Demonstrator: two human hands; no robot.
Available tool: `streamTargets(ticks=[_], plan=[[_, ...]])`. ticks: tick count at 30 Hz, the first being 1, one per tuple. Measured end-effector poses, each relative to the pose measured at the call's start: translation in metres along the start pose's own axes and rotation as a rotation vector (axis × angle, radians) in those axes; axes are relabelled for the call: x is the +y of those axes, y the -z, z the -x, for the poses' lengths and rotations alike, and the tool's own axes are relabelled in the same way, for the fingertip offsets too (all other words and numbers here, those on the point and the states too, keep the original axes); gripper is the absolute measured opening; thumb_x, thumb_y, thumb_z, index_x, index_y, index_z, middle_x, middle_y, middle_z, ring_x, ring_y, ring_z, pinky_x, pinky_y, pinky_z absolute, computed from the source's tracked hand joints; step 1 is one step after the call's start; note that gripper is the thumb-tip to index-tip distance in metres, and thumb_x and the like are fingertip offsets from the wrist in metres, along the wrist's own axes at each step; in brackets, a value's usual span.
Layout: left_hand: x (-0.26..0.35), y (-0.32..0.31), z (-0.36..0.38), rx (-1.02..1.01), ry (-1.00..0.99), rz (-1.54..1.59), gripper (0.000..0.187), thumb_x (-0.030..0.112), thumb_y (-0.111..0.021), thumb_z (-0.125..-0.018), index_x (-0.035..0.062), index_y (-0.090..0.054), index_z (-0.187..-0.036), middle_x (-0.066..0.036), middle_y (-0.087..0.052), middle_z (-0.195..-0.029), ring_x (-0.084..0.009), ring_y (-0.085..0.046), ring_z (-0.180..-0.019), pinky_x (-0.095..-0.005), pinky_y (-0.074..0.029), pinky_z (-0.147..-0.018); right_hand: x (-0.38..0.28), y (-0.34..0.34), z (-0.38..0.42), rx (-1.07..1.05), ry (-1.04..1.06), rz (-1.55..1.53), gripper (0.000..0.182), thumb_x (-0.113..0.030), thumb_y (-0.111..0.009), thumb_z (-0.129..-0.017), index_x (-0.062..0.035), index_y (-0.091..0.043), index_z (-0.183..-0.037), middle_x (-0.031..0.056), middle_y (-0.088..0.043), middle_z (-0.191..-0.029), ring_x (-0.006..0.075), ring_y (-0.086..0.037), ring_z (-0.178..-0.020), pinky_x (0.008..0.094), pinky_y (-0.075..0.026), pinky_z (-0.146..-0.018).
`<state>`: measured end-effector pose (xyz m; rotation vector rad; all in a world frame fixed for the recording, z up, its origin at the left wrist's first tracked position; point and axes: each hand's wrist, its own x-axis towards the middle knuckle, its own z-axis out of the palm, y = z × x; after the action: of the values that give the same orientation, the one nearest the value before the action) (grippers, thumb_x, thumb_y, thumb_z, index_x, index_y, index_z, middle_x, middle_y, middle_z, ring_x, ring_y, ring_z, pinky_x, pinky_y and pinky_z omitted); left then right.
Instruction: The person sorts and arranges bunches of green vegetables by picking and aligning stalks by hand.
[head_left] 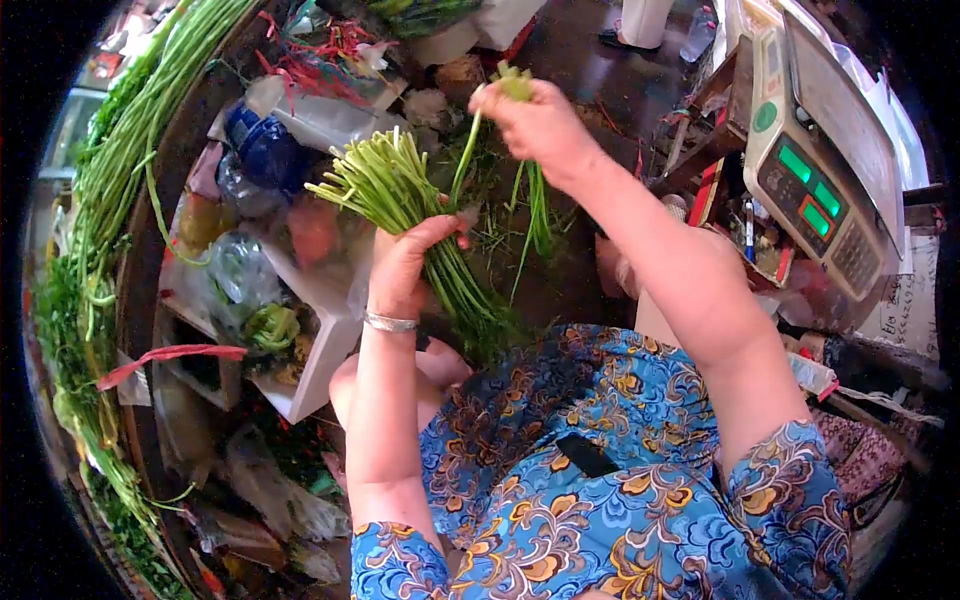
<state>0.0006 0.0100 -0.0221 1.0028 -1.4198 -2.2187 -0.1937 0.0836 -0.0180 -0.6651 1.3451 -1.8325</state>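
Long greens (130, 150) beside me, a bunch and a handful in my hands.
The scale (815, 190) stands off to my right, perhaps to leave working room between. My left hand (400, 262) wraps firmly round the thick bunch of stems (385, 175) in front of me, thumb across, probably to bundle them without crushing the leaves. My right hand (540, 130), curled nearly closed, grips the smaller handful (514, 83); one pale stem (466, 155) slants below its fingertips.
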Motion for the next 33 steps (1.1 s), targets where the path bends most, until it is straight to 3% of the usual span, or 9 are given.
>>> streamTargets(ticks=[1,10,17,21,24,25,28,31,33], plan=[[0.001,0.004,0.000,0.004,-0.017,-0.012,0.023,0.000,-0.065,-0.075,-0.0034,-0.058,-0.096,-0.013,-0.064,-0.080,-0.0200,-0.062,-0.065,-0.0298,-0.051,-0.059,-0.006,0.007,-0.002,0.036,0.005,-0.023,0.011,-0.019,-0.061,-0.088,-0.0089,-0.066,-0.087,-0.0095,-0.039,-0.057,0.0012,-0.032,-0.045,0.0186,-0.022,-0.041],[0.017,0.019,0.018,0.033,-0.086,-0.052,0.030,0.001,-0.068,-0.073,0.0030,-0.060,-0.101,-0.005,-0.062,-0.087,-0.0177,-0.060,-0.068,-0.0299,-0.051,-0.059,-0.025,0.084,-0.030,0.428,0.083,-0.331,0.015,-0.012,-0.068,-0.079,-0.0114,-0.053,-0.076,-0.0046,-0.038,-0.055,0.0080,-0.034,-0.043,0.0254,-0.028,-0.038],[0.021,0.043,0.023,0.044,-0.088,-0.030,0.037,0.004,-0.069,-0.071,-0.0001,-0.055,-0.106,-0.007,-0.060,-0.080,-0.0188,-0.058,-0.064,-0.0309,-0.049,-0.060,-0.043,0.138,-0.037,0.729,0.217,-0.355,0.012,-0.015,-0.058,-0.090,-0.0054,-0.055,-0.083,-0.0021,-0.040,-0.061,0.0101,-0.036,-0.051,0.0274,-0.032,-0.047],[0.020,0.049,0.019,0.012,-0.142,0.085,0.035,0.002,-0.066,-0.073,-0.0011,-0.054,-0.106,-0.009,-0.060,-0.080,-0.0196,-0.057,-0.064,-0.0316,-0.049,-0.062,-0.041,0.111,-0.033,0.586,0.460,0.066,0.014,-0.016,-0.056,-0.089,-0.0018,-0.058,-0.091,0.0058,-0.060,-0.077,0.0167,-0.059,-0.069,0.0325,-0.048,-0.059],[0.021,0.029,0.016,-0.033,-0.124,0.077,0.040,0.007,-0.064,-0.073,-0.0016,-0.053,-0.111,-0.012,-0.062,-0.087,-0.0218,-0.059,-0.071,-0.0316,-0.049,-0.067,-0.025,0.065,-0.023,0.187,0.346,0.292,0.015,-0.015,-0.049,-0.089,-0.0038,-0.059,-0.094,0.0086,-0.065,-0.083,0.0167,-0.062,-0.071,0.0303,-0.051,-0.065],[0.020,0.026,0.014,-0.068,-0.120,0.050,0.041,0.007,-0.063,-0.073,-0.0016,-0.053,-0.112,-0.013,-0.063,-0.088,-0.0223,-0.059,-0.073,-0.0317,-0.049,-0.068,-0.017,0.051,-0.020,0.131,0.191,0.283,0.014,-0.014,-0.051,-0.088,-0.0047,-0.061,-0.092,0.0068,-0.066,-0.081,0.0142,-0.060,-0.072,0.0283,-0.050,-0.066],[0.021,0.008,0.014,-0.123,-0.096,0.037,0.043,0.008,-0.059,-0.073,-0.0019,-0.052,-0.115,-0.014,-0.063,-0.091,-0.0237,-0.060,-0.077,-0.0326,-0.050,-0.072,-0.008,0.004,-0.005,-0.034,0.286,0.259,0.022,-0.025,-0.069,-0.084,-0.0034,-0.066,-0.090,0.0015,-0.066,-0.083,0.0089,-0.059,-0.080,0.0271,-0.048,-0.076],[0.018,0.005,0.008,-0.174,-0.088,0.046,0.046,0.009,-0.058,-0.073,-0.0025,-0.051,-0.117,-0.016,-0.063,-0.095,-0.0246,-0.061,-0.081,-0.0330,-0.050,-0.076,-0.007,-0.019,0.012,-0.243,0.063,0.119,0.017,-0.020,-0.070,-0.083,-0.0042,-0.066,-0.087,-0.0007,-0.064,-0.080,0.0086,-0.058,-0.074,0.0252,-0.047,-0.071],[0.016,0.002,0.006,-0.277,-0.093,0.125,0.047,0.001,-0.057,-0.072,-0.0057,-0.050,-0.118,-0.018,-0.064,-0.098,-0.0269,-0.063,-0.084,-0.0350,-0.051,-0.079,-0.007,-0.025,0.018,-0.350,-0.107,0.019,0.022,-0.024,-0.069,-0.085,-0.0086,-0.065,-0.101,-0.0062,-0.059,-0.076,0.0027,-0.047,-0.058,0.0185,-0.035,-0.048]])
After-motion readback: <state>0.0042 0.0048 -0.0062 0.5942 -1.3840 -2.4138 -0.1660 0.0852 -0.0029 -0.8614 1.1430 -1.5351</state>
